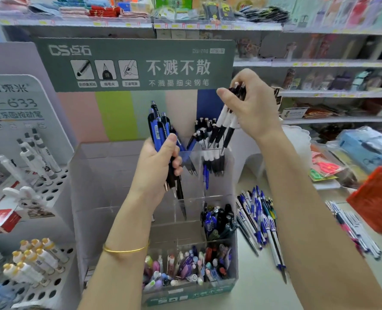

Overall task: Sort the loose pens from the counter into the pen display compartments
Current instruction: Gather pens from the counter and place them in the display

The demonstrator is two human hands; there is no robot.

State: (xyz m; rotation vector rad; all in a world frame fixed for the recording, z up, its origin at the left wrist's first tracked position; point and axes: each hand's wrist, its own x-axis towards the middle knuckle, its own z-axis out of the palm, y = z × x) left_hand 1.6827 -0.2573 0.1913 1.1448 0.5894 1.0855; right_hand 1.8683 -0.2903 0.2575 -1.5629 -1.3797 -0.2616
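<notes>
Your left grip (161, 157) was clamped round a bundle of blue pens (157, 128), upright in front of the display (100, 175). Your right grip (250, 108) was clamped on the tops of a few white-and-black pens (224, 124), tips down just above the display's upper right compartment (228, 166). Loose pens (257, 220) lay on the worktop (263, 294) right of the display. Pens looked light, stiff and slick-barrelled. A bundle could fan out or slip, so best squeeze it mid-barrel.
</notes>
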